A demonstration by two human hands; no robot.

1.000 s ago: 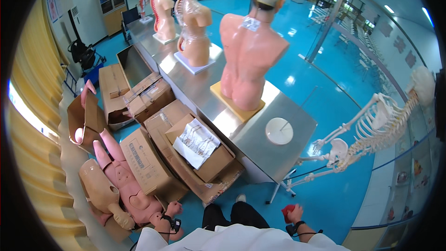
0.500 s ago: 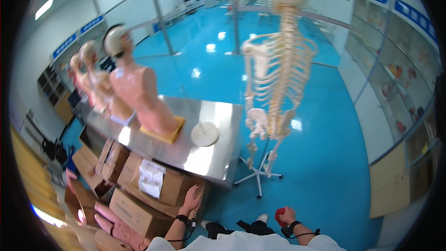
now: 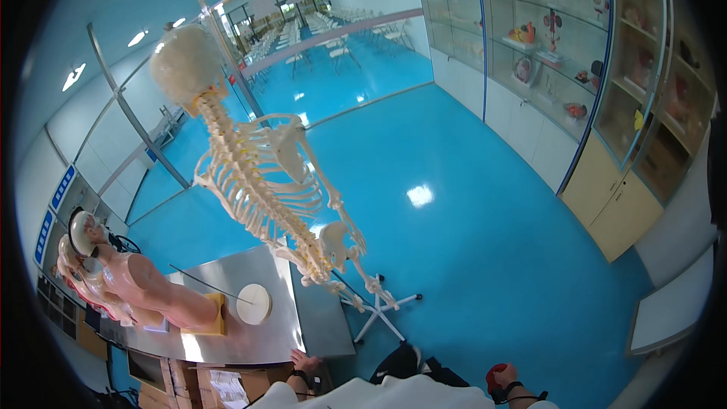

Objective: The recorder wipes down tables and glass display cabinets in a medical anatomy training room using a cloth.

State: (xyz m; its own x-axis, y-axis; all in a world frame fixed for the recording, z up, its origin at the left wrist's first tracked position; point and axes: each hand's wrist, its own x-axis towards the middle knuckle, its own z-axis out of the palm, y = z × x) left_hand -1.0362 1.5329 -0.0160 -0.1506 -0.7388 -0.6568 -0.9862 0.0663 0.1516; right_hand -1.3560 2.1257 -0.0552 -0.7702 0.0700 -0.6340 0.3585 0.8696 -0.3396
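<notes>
The right hand [image 3: 502, 379], at five o'clock by the lower rim, was closed around a small red object [image 3: 494, 372]. The left hand [image 3: 300, 363], at six o'clock, rested near the corner of the steel table [image 3: 250, 333]; whether it was open or closed could not be told. On the table stood a torso model [image 3: 144, 291] and a white disc [image 3: 254, 304]. A skeleton [image 3: 265, 182] on its stand rose just beside the table, toward twelve o'clock.
</notes>
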